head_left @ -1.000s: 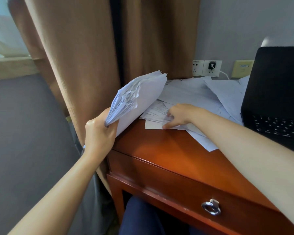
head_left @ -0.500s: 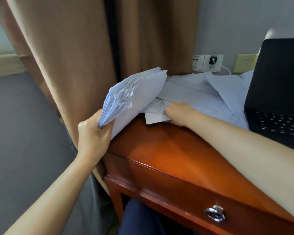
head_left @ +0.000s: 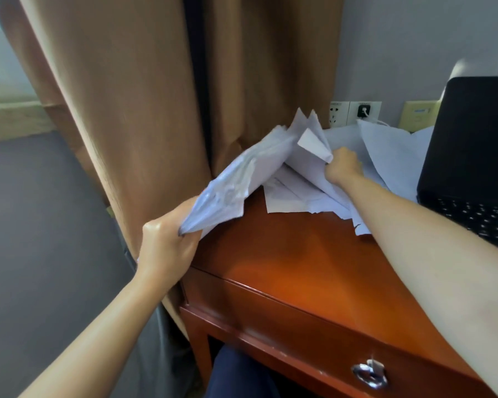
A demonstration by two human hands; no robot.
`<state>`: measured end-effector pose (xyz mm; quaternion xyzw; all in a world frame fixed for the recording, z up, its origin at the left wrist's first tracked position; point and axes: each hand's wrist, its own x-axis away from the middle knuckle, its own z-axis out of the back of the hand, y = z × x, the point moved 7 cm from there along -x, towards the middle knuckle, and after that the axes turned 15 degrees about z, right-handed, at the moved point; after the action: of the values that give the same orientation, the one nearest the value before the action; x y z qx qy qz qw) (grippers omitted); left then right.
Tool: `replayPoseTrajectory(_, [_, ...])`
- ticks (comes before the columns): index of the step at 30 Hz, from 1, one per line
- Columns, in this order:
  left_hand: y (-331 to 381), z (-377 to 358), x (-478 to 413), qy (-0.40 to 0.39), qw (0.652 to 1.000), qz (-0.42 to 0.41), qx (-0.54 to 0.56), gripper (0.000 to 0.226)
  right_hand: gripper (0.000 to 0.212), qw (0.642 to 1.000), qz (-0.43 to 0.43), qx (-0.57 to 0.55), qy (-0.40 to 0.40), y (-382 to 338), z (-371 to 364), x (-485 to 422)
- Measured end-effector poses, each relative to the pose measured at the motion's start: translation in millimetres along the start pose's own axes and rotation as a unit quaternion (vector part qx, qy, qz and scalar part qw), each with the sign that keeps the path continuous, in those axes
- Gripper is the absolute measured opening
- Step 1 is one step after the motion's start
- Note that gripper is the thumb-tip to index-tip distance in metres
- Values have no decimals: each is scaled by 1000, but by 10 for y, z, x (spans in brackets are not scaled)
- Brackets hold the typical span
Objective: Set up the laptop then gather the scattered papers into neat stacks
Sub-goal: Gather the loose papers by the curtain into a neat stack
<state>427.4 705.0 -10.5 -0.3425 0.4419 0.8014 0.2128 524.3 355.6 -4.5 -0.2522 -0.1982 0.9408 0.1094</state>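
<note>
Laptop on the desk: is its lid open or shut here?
Open. The laptop has its dark screen standing up behind the exposed keyboard, at the right of the desk.

Soft daylight comes from the pale window on my left. The glossy reddish-brown wooden desk shows glare, the white paper sheaf is motion-blurred, and the edges bow.

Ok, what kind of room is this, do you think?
Probably a hotel room or bedroom work corner: a wooden desk with a drawer, a long curtain beside it, wall sockets behind, and an open laptop.
</note>
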Motion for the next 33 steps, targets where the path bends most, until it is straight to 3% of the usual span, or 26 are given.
replayPoseTrajectory(3, [14,-164,100,-88,994,-65,-27,19,23,1000,11,-23,17,-39,60,52])
replayPoseTrajectory(6, [55,-393,241,-192,965,-140,-113,35,13,997,65,-38,-1,-178,30,136])
replayPoseTrajectory(9, [141,-447,258,-237,946,-155,-154,29,32,988,137,-20,-69,-293,-79,262])
replayPoseTrajectory(10, [145,-444,234,-250,943,-149,-164,35,33,983,156,-13,-94,-306,-118,303])
replayPoseTrajectory(13, [138,-476,180,-347,915,-84,-191,93,29,975,179,-3,-130,-272,-146,422])
replayPoseTrajectory(15, [174,-507,114,-372,904,-55,-201,103,32,975,174,2,-140,-216,-122,469])
replayPoseTrajectory(17, [235,-608,-17,-378,897,-24,-229,95,32,972,179,-8,-151,-210,-81,508])
replayPoseTrajectory(20, [257,-889,-286,-394,876,42,-275,57,30,960,192,-47,-197,-257,-44,565])
replayPoseTrajectory(23, [404,-1161,-634,-310,916,74,-243,34,29,945,191,-111,-240,-247,-41,597])
replayPoseTrajectory(26, [538,-1447,-905,-211,950,86,-213,28,36,958,184,-92,-200,-52,37,466])
replayPoseTrajectory(30, [436,-2072,-1003,-290,919,115,-243,25,44,974,162,28,-155,338,104,284])
replayPoseTrajectory(33, [359,-2425,-1009,-327,905,107,-252,27,57,974,140,57,-170,548,27,224])
